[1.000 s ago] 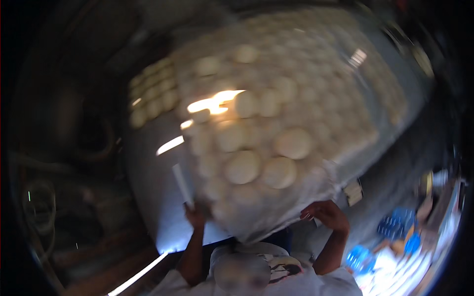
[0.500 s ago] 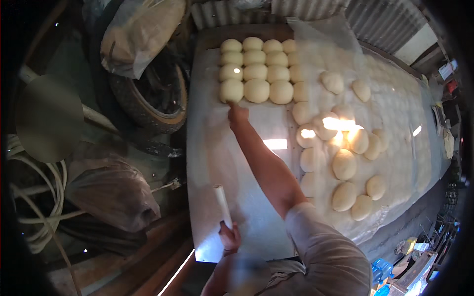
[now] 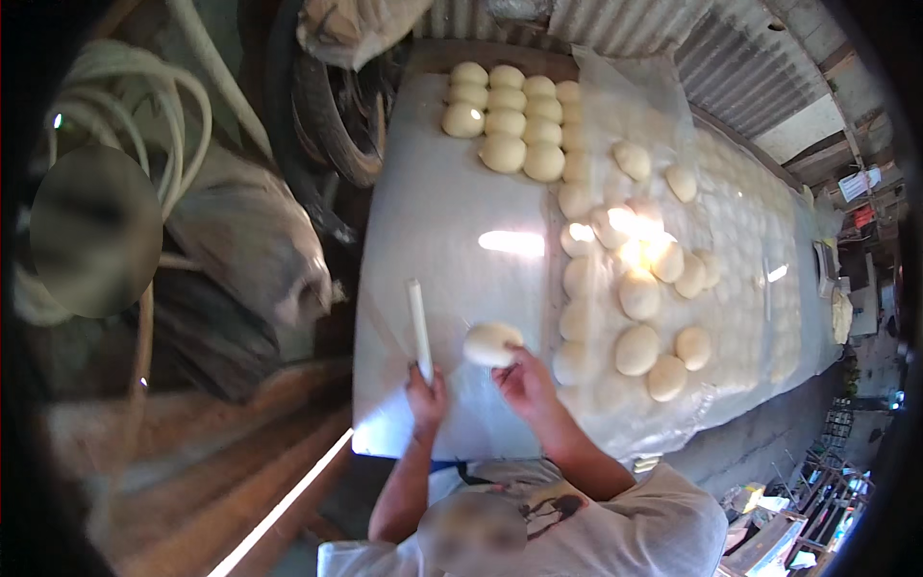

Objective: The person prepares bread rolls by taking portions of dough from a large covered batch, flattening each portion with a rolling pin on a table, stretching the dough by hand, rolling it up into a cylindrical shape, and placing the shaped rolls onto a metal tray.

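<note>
My left hand [image 3: 426,396] is closed round the lower end of a thin white rolling pin [image 3: 418,322], which points away from me over the table. My right hand [image 3: 527,385] grips the near right edge of a round, pale dough ball [image 3: 491,343] just right of the pin. The ball is slightly smeared by motion, and I cannot tell whether it touches the table [image 3: 433,221]. At the far end, several dough balls [image 3: 504,154] stand in close rows. The front left place of those rows is bare.
Clear plastic sheeting [image 3: 635,101] covers many dough balls on the right, and several more balls [image 3: 637,350] lie on top of it. A bicycle wheel [image 3: 336,120], a covered bundle [image 3: 255,231] and coiled pale hose [image 3: 187,106] are left of the table. Corrugated metal [image 3: 760,77] stands behind.
My right hand has taken the front left dough ball from the far rows and drawn it back near the rolling pin. My left hand still holds the pin. The view has shifted.
</note>
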`<state>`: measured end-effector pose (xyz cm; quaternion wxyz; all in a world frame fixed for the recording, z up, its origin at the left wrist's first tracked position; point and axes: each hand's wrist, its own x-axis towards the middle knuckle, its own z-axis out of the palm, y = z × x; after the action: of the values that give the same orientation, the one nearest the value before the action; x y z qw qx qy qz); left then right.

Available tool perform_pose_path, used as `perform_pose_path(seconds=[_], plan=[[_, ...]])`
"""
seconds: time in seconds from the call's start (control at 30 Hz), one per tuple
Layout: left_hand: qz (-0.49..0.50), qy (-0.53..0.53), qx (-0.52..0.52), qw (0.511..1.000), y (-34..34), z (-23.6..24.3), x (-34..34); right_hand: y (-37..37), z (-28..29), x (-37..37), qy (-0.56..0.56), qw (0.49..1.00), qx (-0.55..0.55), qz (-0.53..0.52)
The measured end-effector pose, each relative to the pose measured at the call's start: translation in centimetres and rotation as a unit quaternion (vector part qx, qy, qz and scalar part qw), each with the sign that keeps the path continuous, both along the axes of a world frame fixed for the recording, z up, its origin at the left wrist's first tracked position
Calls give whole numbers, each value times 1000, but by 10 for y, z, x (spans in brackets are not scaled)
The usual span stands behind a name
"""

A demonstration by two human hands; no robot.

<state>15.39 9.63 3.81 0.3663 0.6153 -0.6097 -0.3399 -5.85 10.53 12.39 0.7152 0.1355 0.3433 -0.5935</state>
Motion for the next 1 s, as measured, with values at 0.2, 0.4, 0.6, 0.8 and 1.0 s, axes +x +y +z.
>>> perform_pose_path(seconds=[0.2,0.4,0.6,0.8,1.0], plan=[[47,96,9,994,20,36,17,65,-5,44,47,999,13,7],[-45,-184,-95,977,48,80,49,79,-22,30,358,894,77,257],[-216,-222,-145,940,39,50,36,70,-32,-11,872,347,-266,220],[-49,-440,-93,892,-103,17,2,-86,-107,-12,923,231,-153,266],[-100,-400,-121,903,-193,55,-13,-176,-69,-2,922,315,-111,194]])
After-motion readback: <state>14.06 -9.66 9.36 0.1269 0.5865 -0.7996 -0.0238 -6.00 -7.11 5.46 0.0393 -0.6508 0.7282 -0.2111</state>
